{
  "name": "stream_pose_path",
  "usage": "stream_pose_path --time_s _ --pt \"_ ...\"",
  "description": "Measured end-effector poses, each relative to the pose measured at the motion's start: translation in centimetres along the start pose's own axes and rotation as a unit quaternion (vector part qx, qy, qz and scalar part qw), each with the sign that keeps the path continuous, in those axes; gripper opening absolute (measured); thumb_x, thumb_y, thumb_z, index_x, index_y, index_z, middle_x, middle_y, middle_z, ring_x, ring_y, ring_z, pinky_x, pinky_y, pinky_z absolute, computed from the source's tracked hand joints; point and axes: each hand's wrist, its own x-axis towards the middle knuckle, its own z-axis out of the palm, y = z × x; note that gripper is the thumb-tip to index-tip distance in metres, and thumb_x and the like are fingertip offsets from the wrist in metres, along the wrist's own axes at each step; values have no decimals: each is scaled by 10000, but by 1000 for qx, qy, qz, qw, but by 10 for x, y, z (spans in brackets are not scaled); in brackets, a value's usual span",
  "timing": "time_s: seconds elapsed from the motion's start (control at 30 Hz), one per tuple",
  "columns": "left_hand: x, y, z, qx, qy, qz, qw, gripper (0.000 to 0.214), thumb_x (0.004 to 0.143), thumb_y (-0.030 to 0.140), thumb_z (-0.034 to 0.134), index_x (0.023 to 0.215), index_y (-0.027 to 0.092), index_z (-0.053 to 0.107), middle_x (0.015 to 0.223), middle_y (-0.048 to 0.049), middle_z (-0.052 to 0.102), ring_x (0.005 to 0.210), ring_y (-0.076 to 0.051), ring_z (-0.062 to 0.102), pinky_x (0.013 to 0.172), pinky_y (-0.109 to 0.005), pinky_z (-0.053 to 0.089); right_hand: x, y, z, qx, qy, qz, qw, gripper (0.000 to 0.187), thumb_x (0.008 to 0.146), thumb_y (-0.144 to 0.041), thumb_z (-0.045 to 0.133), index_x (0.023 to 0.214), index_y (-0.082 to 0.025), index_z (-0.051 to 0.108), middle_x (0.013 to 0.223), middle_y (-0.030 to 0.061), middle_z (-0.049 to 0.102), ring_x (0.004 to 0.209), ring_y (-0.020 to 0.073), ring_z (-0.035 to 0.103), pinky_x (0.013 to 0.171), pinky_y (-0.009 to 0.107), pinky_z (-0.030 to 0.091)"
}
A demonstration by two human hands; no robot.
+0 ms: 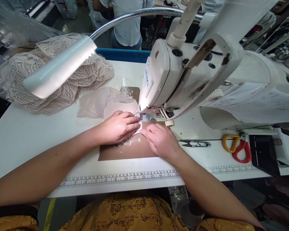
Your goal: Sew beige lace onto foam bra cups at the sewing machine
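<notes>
Under the head of a white sewing machine (156,77) lies a pale lace piece (139,123) with a smooth beige cup-shaped part (119,108). My left hand (119,126) rests on the lace, its fingers stretched out and laid flat beside the presser foot. On the other side, my right hand (160,139) is closed, with thumb and forefinger pinching the lace edge just in front of the needle area. Both hands are over a brown plate (125,153) taped to the table. The needle itself is hidden from me.
A heap of lace pieces (91,72) fills the back left, beneath a lamp (60,67) on a bendy metal neck. Thread snips (195,143) and red-and-yellow-handled scissors (237,146) lie at right. A ruler strip (125,178) runs along the front edge. A person (127,22) is beyond the table.
</notes>
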Motion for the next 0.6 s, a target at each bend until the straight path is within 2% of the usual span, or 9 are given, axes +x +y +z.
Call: stream_pose_path --time_s 0.27,0.43,0.6 --pt "-1 -7 3 4 14 5 1000 348 983 243 421 1274 192 606 1351 -86 594 1160 -277 535 919 -423 429 8 -1 -1 -29 -39 65 997 389 851 -89 500 1177 -203 678 859 59 644 751 207 494 606 319 309" --pt "2 -9 2 9 31 -21 999 348 983 253 417 1255 178 620 1337 -92 605 1144 -283 548 909 -422 435 12 -2 0 -33 -36 86 995 426 837 -64 491 1197 -210 665 871 74 637 772 213 496 598 310 299" --pt "4 -9 2 10 39 -42 998 349 990 273 414 1259 168 610 1340 -106 600 1147 -282 551 917 -434 432 10 2 2 6 -18 91 996 394 870 -87 467 1170 -231 676 852 59 629 792 205 515 614 292 325"
